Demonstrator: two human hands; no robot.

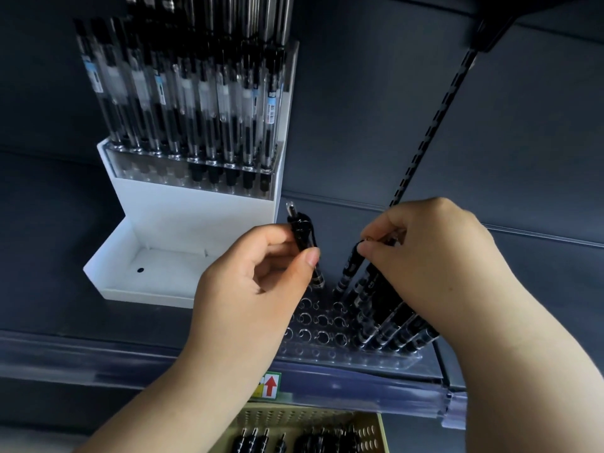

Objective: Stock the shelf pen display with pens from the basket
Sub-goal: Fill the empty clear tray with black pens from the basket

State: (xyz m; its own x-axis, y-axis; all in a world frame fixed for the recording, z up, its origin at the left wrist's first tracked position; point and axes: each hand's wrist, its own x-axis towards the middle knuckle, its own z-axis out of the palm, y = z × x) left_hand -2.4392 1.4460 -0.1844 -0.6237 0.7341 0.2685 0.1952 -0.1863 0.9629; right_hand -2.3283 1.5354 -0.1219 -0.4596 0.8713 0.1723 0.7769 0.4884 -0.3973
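The shelf [65,315] fills the frame. A white stand [196,207], packed with upright pens, is set at the upper left. At lower centre a clear holed pen display [320,331] is laid flat on the shelf so that each pen can be stood in its own hole. Only its right side is filled, with stocked pens [392,322] leaning toward the upper left. The basket [380,429] lies at the bottom edge, below the shelf lip, so that the loose pens [327,443] in it are within easy reach.

The left hand [248,289] is held over the empty holes. Its grip is narrow, with a dark pen [302,237] pinched between thumb and fingers, tip down; it is judged to be meant for the nearest free hole. The right hand [441,256] is closed at the fingertips on the top of a second pen [349,266]. That pen's tip may be seated in a hole, though this cannot be made out clearly.
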